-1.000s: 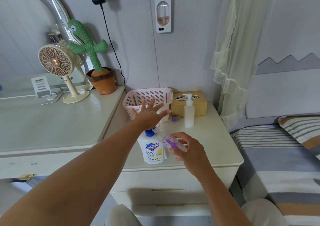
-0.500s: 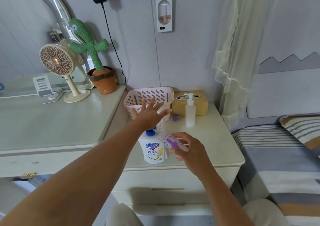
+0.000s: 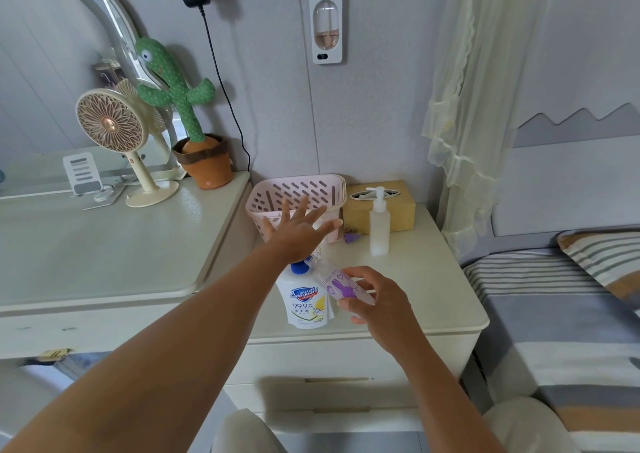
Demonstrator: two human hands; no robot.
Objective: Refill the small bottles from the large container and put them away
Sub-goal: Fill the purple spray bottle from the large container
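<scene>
Item one: small clear bottle (image 3: 341,284) with purple rabbit print, held in my view by the right hand (image 3: 377,300), fingers and thumb curled round its lower half. Long axis runs on a slant, neck end up and to the left, base end down and to the right inside the grip; the neck lies just beside the blue cap (image 3: 300,268) of the Safeguard refill pouch (image 3: 304,302), contact not discernible. Item two: that pouch, upright near the front edge of the cream nightstand (image 3: 433,279), label facing me, directly left of the right hand. Item three: left hand (image 3: 298,234), fingers straight and spread wide, holding nothing, poised above and just behind the pouch's cap, in front of the pink slotted basket (image 3: 298,192). Item four: white pump bottle (image 3: 379,227), upright, well apart from both hands, standing before the yellow tissue box (image 3: 398,210). Item five: small purple cap (image 3: 352,237), lying on the nightstand between basket and pump bottle.
</scene>
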